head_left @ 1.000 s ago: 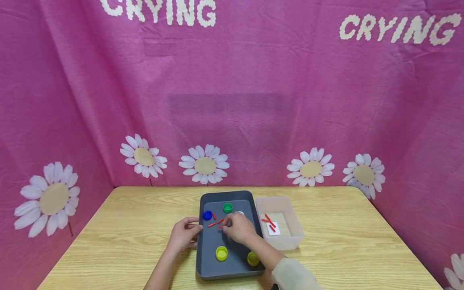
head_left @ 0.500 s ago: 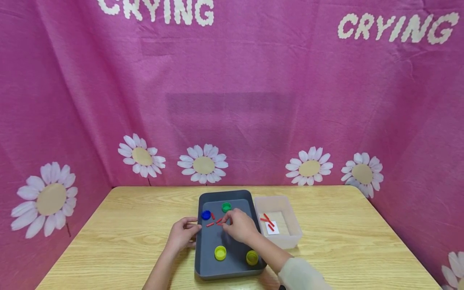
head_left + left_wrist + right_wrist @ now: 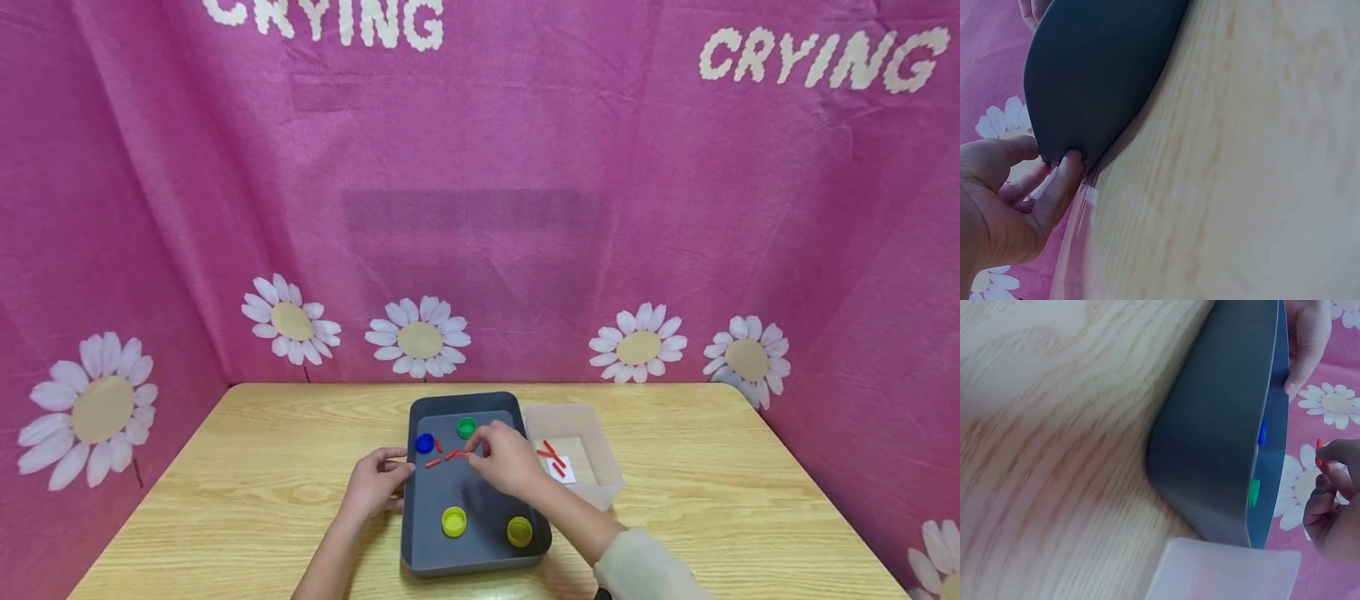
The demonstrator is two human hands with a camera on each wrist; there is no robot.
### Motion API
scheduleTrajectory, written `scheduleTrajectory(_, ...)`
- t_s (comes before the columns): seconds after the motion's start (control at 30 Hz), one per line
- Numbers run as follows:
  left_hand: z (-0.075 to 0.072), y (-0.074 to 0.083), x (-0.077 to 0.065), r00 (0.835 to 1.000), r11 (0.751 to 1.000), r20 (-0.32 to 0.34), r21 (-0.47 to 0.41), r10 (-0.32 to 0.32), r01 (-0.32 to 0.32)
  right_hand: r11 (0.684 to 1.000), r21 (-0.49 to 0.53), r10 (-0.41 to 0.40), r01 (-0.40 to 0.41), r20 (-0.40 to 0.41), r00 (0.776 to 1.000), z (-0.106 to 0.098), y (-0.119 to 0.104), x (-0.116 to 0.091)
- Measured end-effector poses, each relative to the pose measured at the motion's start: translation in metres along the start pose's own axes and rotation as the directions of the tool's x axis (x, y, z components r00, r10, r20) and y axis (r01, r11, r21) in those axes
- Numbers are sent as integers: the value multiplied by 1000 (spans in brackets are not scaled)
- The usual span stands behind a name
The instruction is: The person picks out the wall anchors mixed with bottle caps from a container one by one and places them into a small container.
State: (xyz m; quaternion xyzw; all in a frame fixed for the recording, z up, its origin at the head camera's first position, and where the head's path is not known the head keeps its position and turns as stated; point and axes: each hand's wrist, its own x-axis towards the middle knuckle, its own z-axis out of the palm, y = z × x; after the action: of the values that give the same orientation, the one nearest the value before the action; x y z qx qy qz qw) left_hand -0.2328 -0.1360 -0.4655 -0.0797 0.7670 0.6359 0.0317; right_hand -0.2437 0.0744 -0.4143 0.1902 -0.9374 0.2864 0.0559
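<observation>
My right hand (image 3: 504,457) is over the dark grey tray (image 3: 480,554), pinching a short red stick (image 3: 1319,452) between thumb and fingertip. In the head view that stick lines up with other red sticks (image 3: 432,463) lying on the tray floor. Close by stand a blue bottle cap (image 3: 424,443) and a green bottle cap (image 3: 467,427). At the tray's left side, my left hand (image 3: 377,482) holds the wall, thumb at the rim and fingers against the outside (image 3: 1067,165). Two yellow caps (image 3: 453,522) occupy the near half of the tray.
A translucent plastic box (image 3: 600,454) stands right of the tray, close against it. Inside it are several red sticks (image 3: 553,454) and a white card (image 3: 562,472). The wooden table (image 3: 300,433) ends at a pink flowered curtain (image 3: 480,250).
My right hand has shifted slightly up and right, and the pinched red stick now shows more clearly at its fingertips. A white cap glimpsed behind that hand is hidden now. My left hand stays put.
</observation>
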Motion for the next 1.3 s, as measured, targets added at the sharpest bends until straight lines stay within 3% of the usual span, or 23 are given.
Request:
scheduleTrajectory(0.4, 1, 0, 0, 1000, 1000, -3, 10, 4, -4, 999, 33, 1, -1, -13, 1000, -20, 10, -6)
scheduleTrajectory(0.8, 1, 0, -1, 1000, 1000, -1, 4, 18, -18, 995, 72, 79, -74, -76, 994, -34, 29, -10)
scheduleTrajectory(1.03, 0, -1, 0, 1000, 1000, -4, 8, 13, -13, 994, 82, 78, -68, -124, 989, -42, 42, -12)
scheduleTrajectory(1.3, 1, 0, 0, 1000, 1000, -6, 15, 7, -6, 989, 95, 124, -112, -132, 983, -50, 58, -16)
